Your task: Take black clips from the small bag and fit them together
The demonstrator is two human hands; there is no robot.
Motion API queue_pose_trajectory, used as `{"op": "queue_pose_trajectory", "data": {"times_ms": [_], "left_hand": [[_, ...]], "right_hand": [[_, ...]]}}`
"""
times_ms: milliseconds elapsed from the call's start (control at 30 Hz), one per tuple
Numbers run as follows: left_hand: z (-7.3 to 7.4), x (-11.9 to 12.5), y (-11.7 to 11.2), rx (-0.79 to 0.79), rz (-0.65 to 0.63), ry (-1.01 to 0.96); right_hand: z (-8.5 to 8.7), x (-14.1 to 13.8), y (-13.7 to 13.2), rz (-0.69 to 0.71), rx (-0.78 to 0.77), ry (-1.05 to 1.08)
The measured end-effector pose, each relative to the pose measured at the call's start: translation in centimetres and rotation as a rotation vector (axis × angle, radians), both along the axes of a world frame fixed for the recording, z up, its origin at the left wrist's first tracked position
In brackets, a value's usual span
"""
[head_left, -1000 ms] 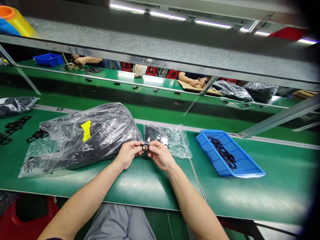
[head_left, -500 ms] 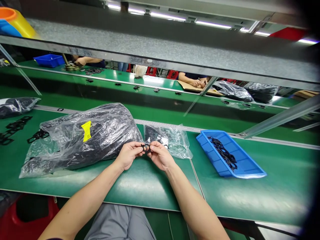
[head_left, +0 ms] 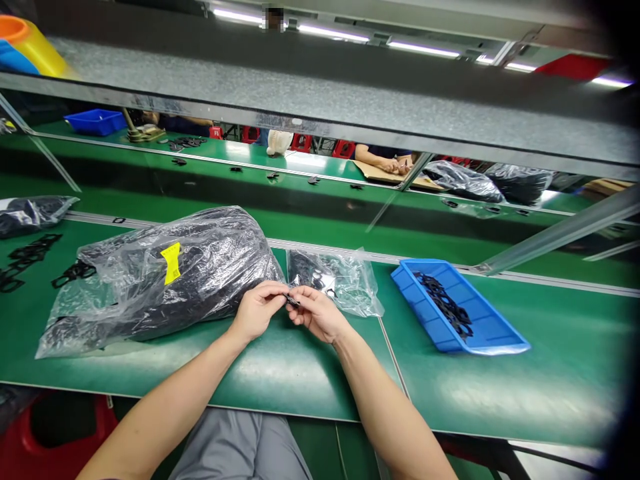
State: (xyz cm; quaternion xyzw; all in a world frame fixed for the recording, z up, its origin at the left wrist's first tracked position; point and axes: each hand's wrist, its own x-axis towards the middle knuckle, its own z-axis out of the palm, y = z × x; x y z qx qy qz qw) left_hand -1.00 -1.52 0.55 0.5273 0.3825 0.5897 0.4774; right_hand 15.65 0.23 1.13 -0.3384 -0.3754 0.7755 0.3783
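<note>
Between my two hands is a small black plastic part point(head_left: 292, 302), partly covered by the fingers. My left hand point(head_left: 257, 311) pinches its left end, and my right hand point(head_left: 320, 313) grips the right end. Just behind the hands lies a small clear bag point(head_left: 357, 283) with black pieces inside. To the left rests a big clear plastic bag point(head_left: 220, 257) full of dark parts, with a yellow label point(head_left: 171, 263) on it. A blue tray point(head_left: 493, 327) on the right holds a pile of black parts point(head_left: 445, 303).
More black parts point(head_left: 30, 257) lie at the far left beside another bag point(head_left: 35, 215). A metal shelf point(head_left: 320, 93) crosses above the green bench point(head_left: 280, 380). Across the way, a co-worker's hands point(head_left: 397, 165) are over cardboard. A red stool point(head_left: 55, 440) stands below left.
The black part has been turned in my fingers, so its holes no longer show and it appears edge-on. My right hand has shifted slightly left, its fingers curled more beneath the part.
</note>
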Motion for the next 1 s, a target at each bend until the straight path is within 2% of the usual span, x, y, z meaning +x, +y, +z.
{"op": "queue_pose_trajectory", "data": {"times_ms": [100, 233, 300, 400, 700, 833, 1000], "left_hand": [[0.0, 0.1, 0.0, -0.03, -0.001, -0.029], [-0.2, 0.3, -0.1, -0.209, -0.037, -0.13], [-0.2, 0.4, -0.1, -0.247, -0.079, -0.153], [-0.2, 0.4, -0.2, -0.24, -0.095, -0.152], [-0.7, 0.4, 0.2, -0.215, 0.017, -0.067], [-1.0, 0.4, 0.1, -0.211, 0.03, -0.045], [-1.2, 0.5, 0.2, -0.209, -0.036, -0.109]], "right_hand": [[-0.1, -0.2, 0.0, -0.039, 0.015, 0.015], [-0.3, -0.5, 0.0, -0.296, 0.146, -0.033], [-0.4, -0.8, -0.1, -0.38, 0.209, -0.057], [-0.5, -1.1, -0.3, -0.38, 0.238, -0.095], [-0.8, -1.4, -0.6, -0.291, 0.29, -0.177], [-1.2, -1.3, -0.5, -0.319, 0.353, -0.21], [-1.7, -1.5, -0.6, -0.401, 0.418, -0.256]]}}
